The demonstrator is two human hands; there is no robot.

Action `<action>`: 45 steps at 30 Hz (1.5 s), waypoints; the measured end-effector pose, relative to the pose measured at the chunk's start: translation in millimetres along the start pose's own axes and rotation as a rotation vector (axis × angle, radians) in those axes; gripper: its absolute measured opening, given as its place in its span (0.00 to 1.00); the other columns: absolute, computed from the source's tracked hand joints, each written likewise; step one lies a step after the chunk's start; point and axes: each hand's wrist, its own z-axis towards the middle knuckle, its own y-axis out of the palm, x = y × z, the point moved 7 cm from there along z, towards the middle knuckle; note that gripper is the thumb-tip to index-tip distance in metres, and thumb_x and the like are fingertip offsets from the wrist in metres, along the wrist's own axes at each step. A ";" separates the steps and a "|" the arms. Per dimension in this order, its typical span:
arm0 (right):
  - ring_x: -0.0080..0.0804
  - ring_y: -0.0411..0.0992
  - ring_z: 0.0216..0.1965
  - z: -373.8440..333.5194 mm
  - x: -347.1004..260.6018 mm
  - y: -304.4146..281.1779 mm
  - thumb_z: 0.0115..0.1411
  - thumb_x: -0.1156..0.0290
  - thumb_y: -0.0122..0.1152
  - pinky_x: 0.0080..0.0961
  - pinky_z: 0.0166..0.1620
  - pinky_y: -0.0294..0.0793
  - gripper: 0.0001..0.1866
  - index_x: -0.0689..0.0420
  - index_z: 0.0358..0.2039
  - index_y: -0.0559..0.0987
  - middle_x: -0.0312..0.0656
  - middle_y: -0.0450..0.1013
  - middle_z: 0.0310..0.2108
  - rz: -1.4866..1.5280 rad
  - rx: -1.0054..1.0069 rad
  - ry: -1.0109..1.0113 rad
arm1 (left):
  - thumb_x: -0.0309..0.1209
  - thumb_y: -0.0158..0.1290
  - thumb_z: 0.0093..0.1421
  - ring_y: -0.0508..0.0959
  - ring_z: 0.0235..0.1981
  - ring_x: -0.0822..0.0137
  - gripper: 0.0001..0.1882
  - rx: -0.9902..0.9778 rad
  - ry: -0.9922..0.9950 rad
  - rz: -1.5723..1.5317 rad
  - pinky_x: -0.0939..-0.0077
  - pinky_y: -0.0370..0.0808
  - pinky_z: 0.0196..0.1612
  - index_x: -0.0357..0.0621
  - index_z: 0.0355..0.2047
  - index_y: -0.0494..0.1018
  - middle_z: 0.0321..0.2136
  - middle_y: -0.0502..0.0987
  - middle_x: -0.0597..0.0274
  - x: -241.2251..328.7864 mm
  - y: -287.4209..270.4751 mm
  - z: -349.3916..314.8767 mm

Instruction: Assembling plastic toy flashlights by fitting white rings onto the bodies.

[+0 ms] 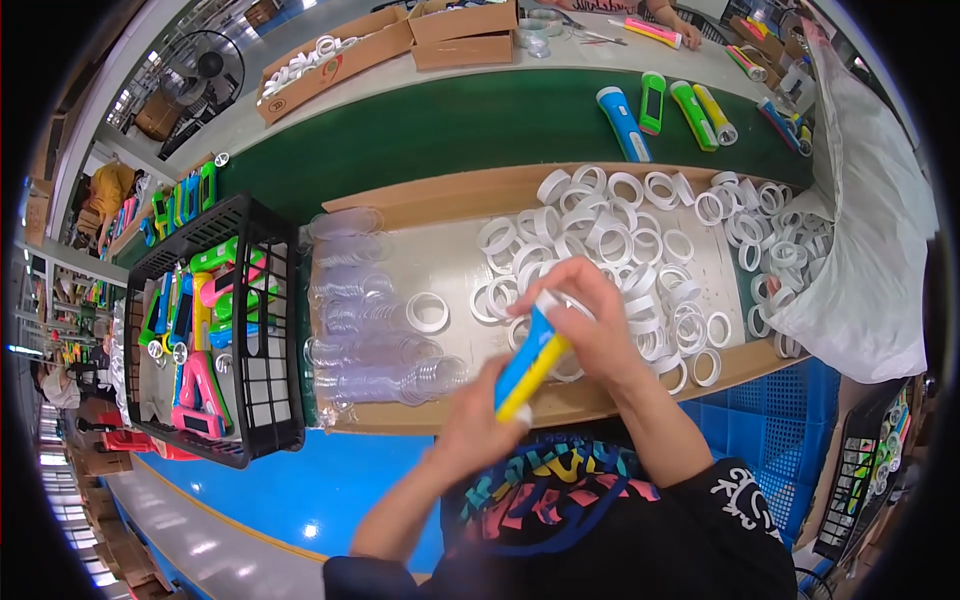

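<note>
A green work surface [450, 130] is seen across the upper centre of the frame. On it, a shallow cardboard tray [440, 195] is laid through the centre, filled with white plastic rings [620, 240] on its right side and rows of clear discs [370, 350] on its left. A white plastic bag [870, 260] is spilled open at the right edge, with more rings in it. A black wire crate [270, 400] of coloured flashlight bodies is placed at the left. Finished flashlights [660, 110] are lined up at the upper centre.

A blue and yellow flashlight body [530, 365] is held at the centre of the frame, tilted, above the tray's near edge. Its lower end is gripped by the left hand [480, 420]. The right hand [590, 310] is closed over its upper white end; whether a ring is pinched there cannot be told.

The body is judged to be light, rigid moulded plastic with a smooth, somewhat slippery shell. It is best taken around the middle of the barrel, with the head end left free. The rings are judged thin and easily dropped.
</note>
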 end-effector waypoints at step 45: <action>0.51 0.63 0.49 39.7 9.8 47.8 0.48 0.67 0.65 0.40 0.50 0.64 0.19 0.60 0.39 0.72 0.52 0.64 0.47 -1.254 -0.319 -0.328 | 0.32 0.56 0.54 0.73 0.46 0.55 0.35 0.465 0.359 -0.112 0.70 0.70 0.48 0.41 0.60 0.54 0.52 0.65 0.45 23.3 -126.0 115.5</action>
